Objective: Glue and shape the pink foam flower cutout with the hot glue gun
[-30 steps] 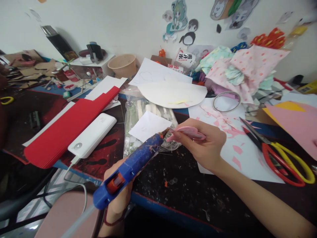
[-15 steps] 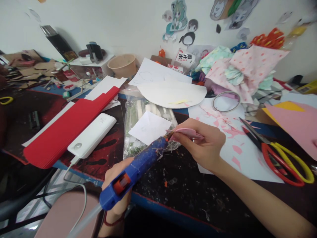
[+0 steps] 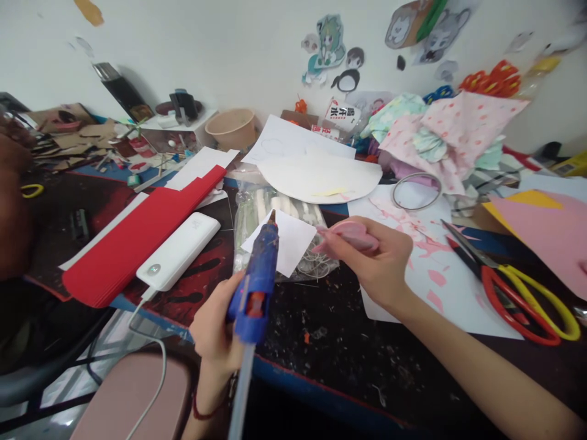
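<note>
My left hand (image 3: 213, 327) is closed around the handle of a blue hot glue gun (image 3: 259, 269), its nozzle pointing away from me over a small white paper (image 3: 298, 241). A clear glue stick (image 3: 243, 385) sticks out of its back end. My right hand (image 3: 385, 263) pinches a pink petal-shaped paper piece (image 3: 351, 235) between thumb and fingers, to the right of the nozzle and apart from it. Under the white paper lies a clear plastic bag (image 3: 245, 205) with pale stems and green bits inside.
Red-and-yellow-handled scissors (image 3: 509, 284) lie on white paper with pink scraps at right. At left are a white power bank (image 3: 178, 252) with a cable and folded red paper (image 3: 142, 238). A metal ring (image 3: 416, 190) rests near crumpled cloth (image 3: 454, 134). Another person's arm (image 3: 13, 208) shows far left.
The glue gun's nozzle has swung left and up, away from the pink paper piece. My right hand stays nearly in place, still pinching the piece.
</note>
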The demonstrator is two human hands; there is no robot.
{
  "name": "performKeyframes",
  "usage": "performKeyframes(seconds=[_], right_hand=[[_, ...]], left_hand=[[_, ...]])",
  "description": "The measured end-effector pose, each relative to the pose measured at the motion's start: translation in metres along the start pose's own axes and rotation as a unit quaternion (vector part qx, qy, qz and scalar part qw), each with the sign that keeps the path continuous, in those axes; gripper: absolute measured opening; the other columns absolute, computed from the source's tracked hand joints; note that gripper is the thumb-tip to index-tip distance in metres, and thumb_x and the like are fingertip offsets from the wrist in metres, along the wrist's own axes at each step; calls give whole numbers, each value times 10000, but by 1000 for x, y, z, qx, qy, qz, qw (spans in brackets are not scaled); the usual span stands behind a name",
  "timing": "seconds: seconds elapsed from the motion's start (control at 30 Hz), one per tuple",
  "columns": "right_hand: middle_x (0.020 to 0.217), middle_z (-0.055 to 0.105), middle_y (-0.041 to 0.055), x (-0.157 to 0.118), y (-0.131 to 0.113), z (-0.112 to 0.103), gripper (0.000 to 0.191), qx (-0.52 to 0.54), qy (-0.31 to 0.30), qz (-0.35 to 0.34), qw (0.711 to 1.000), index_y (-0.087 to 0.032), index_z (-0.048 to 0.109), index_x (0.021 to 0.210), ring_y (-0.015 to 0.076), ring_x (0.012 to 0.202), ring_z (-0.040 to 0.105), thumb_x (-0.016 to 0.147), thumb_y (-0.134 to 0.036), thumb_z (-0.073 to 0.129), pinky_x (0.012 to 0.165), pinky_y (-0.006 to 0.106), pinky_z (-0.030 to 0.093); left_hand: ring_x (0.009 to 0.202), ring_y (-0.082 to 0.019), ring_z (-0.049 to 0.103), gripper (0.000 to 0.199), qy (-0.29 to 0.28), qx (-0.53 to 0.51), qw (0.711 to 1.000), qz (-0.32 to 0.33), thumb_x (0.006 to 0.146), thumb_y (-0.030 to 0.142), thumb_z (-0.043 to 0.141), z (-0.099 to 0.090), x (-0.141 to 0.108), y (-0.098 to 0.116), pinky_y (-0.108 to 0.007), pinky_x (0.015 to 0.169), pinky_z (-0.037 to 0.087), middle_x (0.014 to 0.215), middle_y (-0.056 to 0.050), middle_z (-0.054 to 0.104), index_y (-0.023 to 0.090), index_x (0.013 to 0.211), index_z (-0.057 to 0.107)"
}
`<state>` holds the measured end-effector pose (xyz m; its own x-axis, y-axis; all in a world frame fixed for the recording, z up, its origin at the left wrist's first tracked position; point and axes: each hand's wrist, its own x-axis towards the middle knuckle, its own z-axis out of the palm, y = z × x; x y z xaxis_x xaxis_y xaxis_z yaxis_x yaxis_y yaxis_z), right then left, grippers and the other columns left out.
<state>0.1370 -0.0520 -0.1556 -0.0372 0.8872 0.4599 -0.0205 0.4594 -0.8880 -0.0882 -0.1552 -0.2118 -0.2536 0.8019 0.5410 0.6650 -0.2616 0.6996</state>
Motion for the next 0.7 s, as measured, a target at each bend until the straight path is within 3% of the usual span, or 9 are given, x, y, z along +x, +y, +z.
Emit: performKeyframes(seconds=[0.07, 0.13, 0.27, 0.4, 0.47, 0.53, 0.63, 0.7], right_hand=[[693, 781, -7, 3, 1, 0, 39, 38, 24, 29, 999, -206, 781, 828, 163, 621, 777, 842, -220, 814, 565, 234, 627], [688, 781, 3, 7, 3, -1, 60, 65, 37, 44, 996, -200, 780, 817, 178, 610, 778, 828, -239, 824, 524, 238, 622], [669, 777, 11, 13, 5, -4, 75, 89, 48, 44, 994, -199, 779, 780, 172, 574, 756, 811, -247, 829, 462, 235, 587], [670, 780, 16, 14, 4, -6, 86, 95, 40, 36, 994, -196, 779, 760, 161, 572, 745, 800, -246, 837, 496, 240, 588], [671, 778, 19, 13, 3, -6, 103, 98, 31, 38, 994, -191, 771, 753, 171, 593, 758, 794, -254, 842, 512, 246, 593], [683, 781, 25, 11, 2, -6, 118, 94, 23, 48, 994, -185, 767, 763, 176, 600, 763, 799, -271, 840, 516, 247, 594], [700, 788, 30, 7, -1, -6, 110, 75, 5, 55, 996, -183, 777, 803, 176, 620, 769, 819, -280, 825, 530, 245, 600], [705, 788, 20, 4, -2, -6, 85, 65, -6, 43, 997, -191, 784, 821, 168, 629, 764, 833, -270, 814, 544, 244, 598]], left_hand=[[892, -244, 689, 397, -52, 92, 988, 115, 972, 254, 549, 3, 13, 6, -324, 798, 526, 1088, -102, 729, 186, 1359, 606], [880, -247, 663, 409, -73, 197, 961, 178, 1001, 232, 551, 9, 23, 11, -325, 800, 505, 1026, -116, 713, 136, 1399, 566], [859, -292, 594, 455, -137, 354, 903, 200, 1036, 332, 530, 21, 30, 18, -388, 768, 476, 999, -140, 693, 63, 1401, 555], [961, -338, 581, 476, -140, 413, 882, 177, 1025, 437, 540, 20, 29, 28, -436, 782, 440, 1118, -155, 675, 128, 1384, 585], [1007, -341, 576, 456, -135, 397, 894, 157, 1034, 437, 525, 18, 30, 33, -441, 799, 433, 1165, -157, 663, 149, 1383, 577], [1026, -325, 573, 395, -110, 333, 926, 138, 1044, 391, 519, 18, 36, 40, -441, 829, 434, 1164, -151, 655, 163, 1361, 578], [983, -259, 580, 245, -57, 141, 981, 120, 1018, 287, 575, 23, 51, 55, -417, 877, 450, 1061, -96, 654, 193, 1237, 630], [926, -217, 576, 184, -69, 13, 993, 95, 978, 257, 632, 28, 64, 68, -376, 844, 453, 995, -57, 651, 210, 1154, 659]])
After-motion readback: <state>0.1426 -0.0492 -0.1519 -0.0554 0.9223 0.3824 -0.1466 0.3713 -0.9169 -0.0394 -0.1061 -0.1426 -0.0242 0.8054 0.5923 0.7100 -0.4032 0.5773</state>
